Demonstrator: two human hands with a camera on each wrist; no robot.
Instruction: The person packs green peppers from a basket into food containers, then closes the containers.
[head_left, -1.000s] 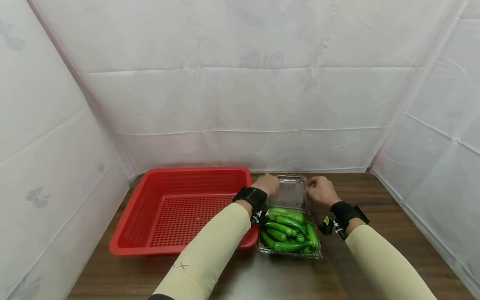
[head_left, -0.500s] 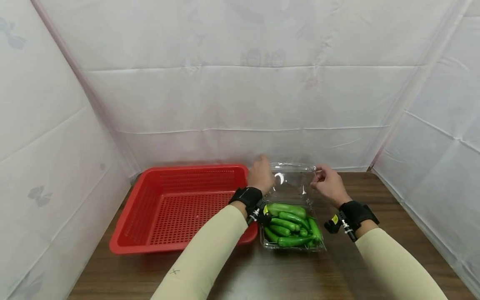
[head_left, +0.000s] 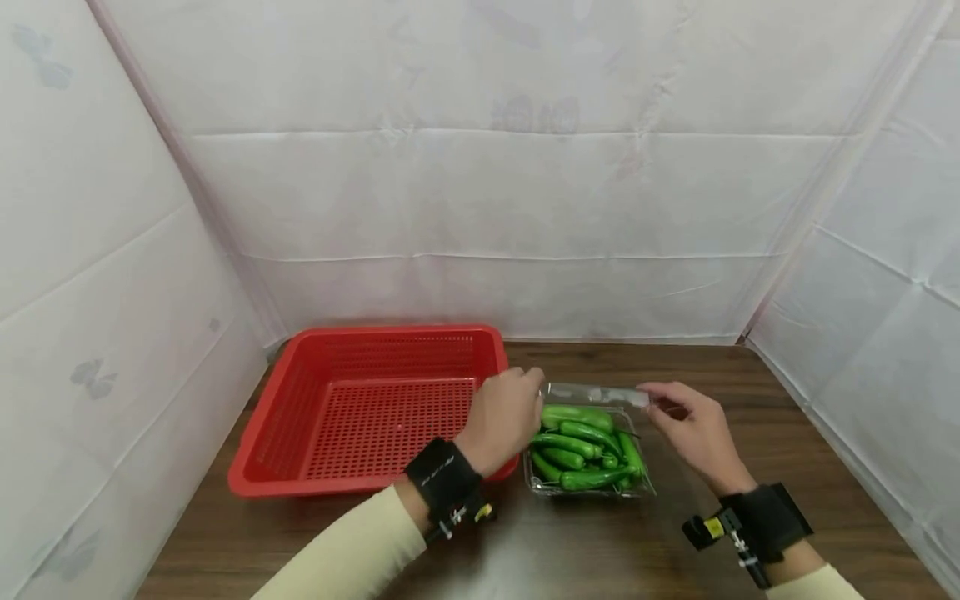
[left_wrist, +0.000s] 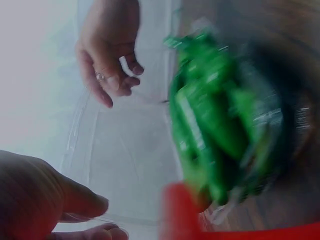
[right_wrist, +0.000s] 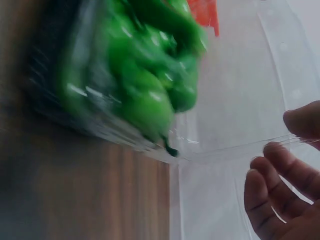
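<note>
Pinching both ends of the clear lid (head_left: 596, 393), your left hand (head_left: 501, 422) holds its left corner and your right hand (head_left: 693, 433) its right corner, thumb against fingers; the lid sits roughly level over the far edge of the clear container (head_left: 592, 487). That container sits on the wooden table (head_left: 750, 392), just right of the red basket (head_left: 300, 417), full of green peppers (head_left: 585, 450). Risks as I judge them: thin plastic may slip from such a light pinch; peppers piled high could block closing or spill; pulling the lid could drag the light container. Wrist views blurred.
</note>
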